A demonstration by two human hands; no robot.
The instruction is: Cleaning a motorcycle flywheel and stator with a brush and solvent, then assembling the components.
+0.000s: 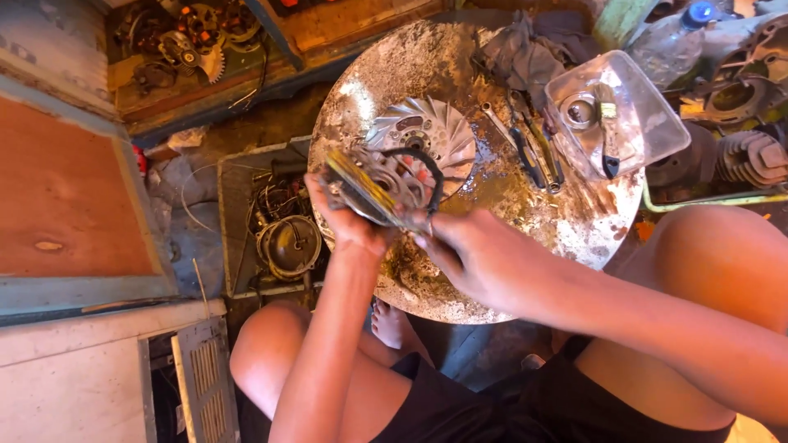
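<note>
- A round metal engine part [386, 184] with a yellow-edged ring and a dark cable looped over it is held tilted, just above the bench [460, 271].
- The left hand [349, 221] grips its lower rim from beneath.
- The right hand [472, 254] pinches its near edge, fingers closed on it.
- To work it well: steady the rim and keep the cable clear.
- Beyond: a finned fan disc [439, 131] lying on the bench, pliers [533, 156], a clear plastic tub [620, 115], a grey rag [525, 53].

Clear plastic bottle [669, 45], blue cap, top right.
</note>
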